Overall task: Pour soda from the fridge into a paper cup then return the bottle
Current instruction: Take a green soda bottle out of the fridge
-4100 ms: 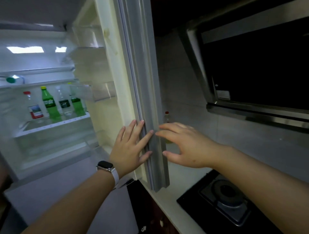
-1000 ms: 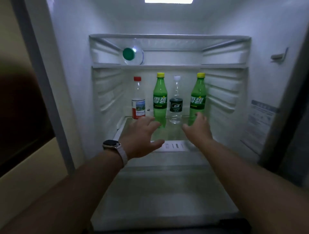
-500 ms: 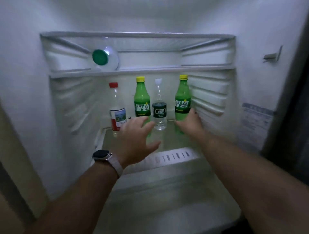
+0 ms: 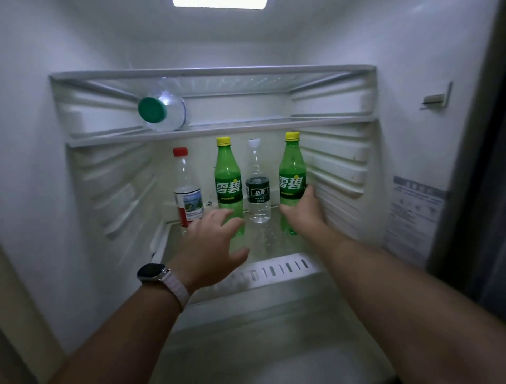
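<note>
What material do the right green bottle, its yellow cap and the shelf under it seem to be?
Right green bottle: probably glossy translucent plastic; light passes through it. Yellow cap: opaque plastic, apparently matte. Shelf: clear glass or plastic, unsure; it reflects the bottles.

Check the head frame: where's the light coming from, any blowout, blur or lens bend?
Head view: lit only by the fridge lamp, clipped to white at the top edge; corners and door side fall dark. Bottle labels read sharp; the left hand is slightly smeared, the right hand crisper. Wide-angle bend bows the upper shelf and side walls.
</note>
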Motion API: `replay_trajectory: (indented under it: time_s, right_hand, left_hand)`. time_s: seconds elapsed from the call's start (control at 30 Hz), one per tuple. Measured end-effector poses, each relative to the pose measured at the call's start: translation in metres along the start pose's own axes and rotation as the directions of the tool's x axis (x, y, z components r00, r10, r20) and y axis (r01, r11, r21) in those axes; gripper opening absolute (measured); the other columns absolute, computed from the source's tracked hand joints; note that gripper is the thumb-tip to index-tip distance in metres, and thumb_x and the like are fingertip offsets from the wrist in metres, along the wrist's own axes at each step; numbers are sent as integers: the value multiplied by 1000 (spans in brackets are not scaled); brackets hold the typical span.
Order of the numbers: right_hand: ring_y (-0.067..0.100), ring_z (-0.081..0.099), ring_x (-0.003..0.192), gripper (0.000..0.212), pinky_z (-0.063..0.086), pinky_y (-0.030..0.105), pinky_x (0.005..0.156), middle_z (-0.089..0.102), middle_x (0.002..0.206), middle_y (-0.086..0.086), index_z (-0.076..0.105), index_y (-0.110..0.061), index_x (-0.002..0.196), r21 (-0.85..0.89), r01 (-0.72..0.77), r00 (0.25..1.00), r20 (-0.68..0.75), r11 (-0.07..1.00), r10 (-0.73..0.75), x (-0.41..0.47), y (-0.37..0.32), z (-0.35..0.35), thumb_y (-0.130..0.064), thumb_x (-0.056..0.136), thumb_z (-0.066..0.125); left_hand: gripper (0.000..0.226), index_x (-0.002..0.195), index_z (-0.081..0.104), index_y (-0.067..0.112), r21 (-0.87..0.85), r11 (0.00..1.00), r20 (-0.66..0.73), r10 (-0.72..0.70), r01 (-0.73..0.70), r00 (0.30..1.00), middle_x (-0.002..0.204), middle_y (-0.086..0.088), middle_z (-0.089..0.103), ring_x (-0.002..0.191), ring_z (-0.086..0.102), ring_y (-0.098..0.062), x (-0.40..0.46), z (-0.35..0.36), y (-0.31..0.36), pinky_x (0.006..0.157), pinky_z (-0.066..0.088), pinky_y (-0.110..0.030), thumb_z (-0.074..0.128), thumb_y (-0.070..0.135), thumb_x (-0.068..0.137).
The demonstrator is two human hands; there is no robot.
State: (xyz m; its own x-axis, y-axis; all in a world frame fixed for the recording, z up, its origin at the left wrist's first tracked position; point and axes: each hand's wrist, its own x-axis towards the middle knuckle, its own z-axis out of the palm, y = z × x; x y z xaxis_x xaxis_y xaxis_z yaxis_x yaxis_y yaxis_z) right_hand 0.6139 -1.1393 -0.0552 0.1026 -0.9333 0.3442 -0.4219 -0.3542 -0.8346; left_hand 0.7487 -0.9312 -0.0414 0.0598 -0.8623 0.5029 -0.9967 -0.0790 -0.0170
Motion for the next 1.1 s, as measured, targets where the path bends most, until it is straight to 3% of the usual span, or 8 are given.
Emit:
replay_trajectory:
  time_s: [0.23,0.37,0.5,0.63,0.8,0.93,1.1]
  right_hand:
    - [18,64,79,57,57,45,68,61,93,-6,35,-29,107,97,79,992,89,992,-88,-35,-6,-6,-37,68,75]
    - [8,62,73,56,49,28,54,62,89,-9,37,-31,104,145,113,984,119,983,-131,-56,-11,-14,-38,67,78]
    - [17,60,80,59,44,32,65,60,95,-6,36,-30,109,105,120,980,144,987,-134,-77,-17,-25,-39,67,77]
    - [12,58,77,60,48,32,66,55,88,-14,32,-35,103,152,121,977,157,981,-145,-102,-24,-43,-39,67,80]
    - [3,55,76,56,42,26,54,56,90,-15,36,-34,103,220,149,963,189,964,-192,-136,-32,-68,-42,67,79]
    - [0,55,82,59,43,24,59,56,93,-17,37,-33,108,258,182,947,212,949,-240,-165,-40,-88,-36,66,79]
    - [7,60,94,62,50,28,76,59,101,-13,40,-30,110,288,205,937,219,935,-272,-207,-50,-109,-29,66,84]
  left_hand:
    - [62,131,49,33,28,999,2,-40,40,999,138,5,48,125,44,-17,-12,-14,9,99,41,-41,46,63,78]
    - [63,135,43,35,59,996,-10,-59,59,998,141,7,45,127,41,-16,-26,-21,21,100,39,-40,45,65,80]
    - [63,136,49,29,55,996,-35,-71,73,997,139,4,49,126,43,-17,-45,-32,33,103,40,-41,53,59,82]
    - [61,136,51,25,-15,995,-79,-104,103,991,137,1,53,124,46,-19,-63,-43,47,102,41,-37,63,51,82]
    - [61,137,49,22,-1,995,-89,-103,103,991,136,1,55,120,50,-21,-85,-57,53,96,43,-36,64,46,82]
    - [62,137,49,19,-74,994,-92,-91,84,992,135,-2,55,119,52,-22,-103,-63,60,94,47,-36,68,41,82]
    - [68,141,43,22,-249,964,-61,-115,96,992,139,-3,51,122,50,-18,-125,-69,73,97,43,-32,71,40,82]
